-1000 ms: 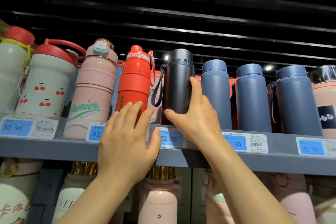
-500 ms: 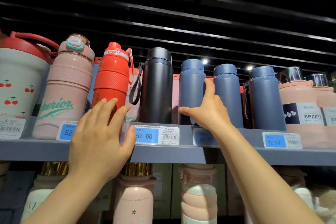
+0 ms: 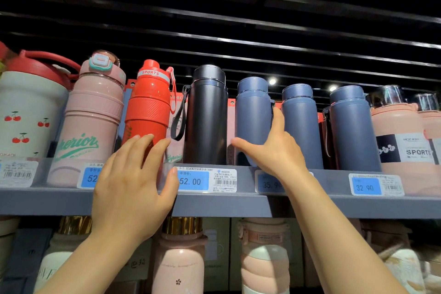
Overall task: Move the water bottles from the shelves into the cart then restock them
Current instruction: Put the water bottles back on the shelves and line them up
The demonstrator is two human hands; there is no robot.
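While we reach up to the grey shelf (image 3: 219, 205), our right hand (image 3: 274, 150) wraps a matte blue bottle (image 3: 254, 122): the thumb lies across its lower front and the fingers curl round its right side, between it and the next one. Our left hand (image 3: 133, 188) is spread flat and relaxed, fingertips against the lower body of the red bottle (image 3: 149, 107), thumb on the clear price strip at the shelf's front edge; it grips nothing.

All the bottles stand upright in one row on this shelf. We count three blue cylinders of the same smooth, dull finish with stepped round caps: the held one, a second (image 3: 301, 124) just right of it, and a third (image 3: 353, 129) farther right with a dark strap at its side. Left of the held bottle stands one black bottle (image 3: 206, 114), the same plain cylinder, with a black loop strap hanging from its neck. The red one is ribbed round the middle, glossy, and lettered SPORTS on a grey band. Farther left stand one pink bottle (image 3: 91, 122) with green script and a flip lid, and one white bottle (image 3: 28, 112) printed with cherries under a red lid. At the far right stand two peach bottles (image 3: 401, 141) with clear caps.

We count four blue price tags, the plainest reading 52.00 (image 3: 193, 181). More pink bottles stand on the shelf below.
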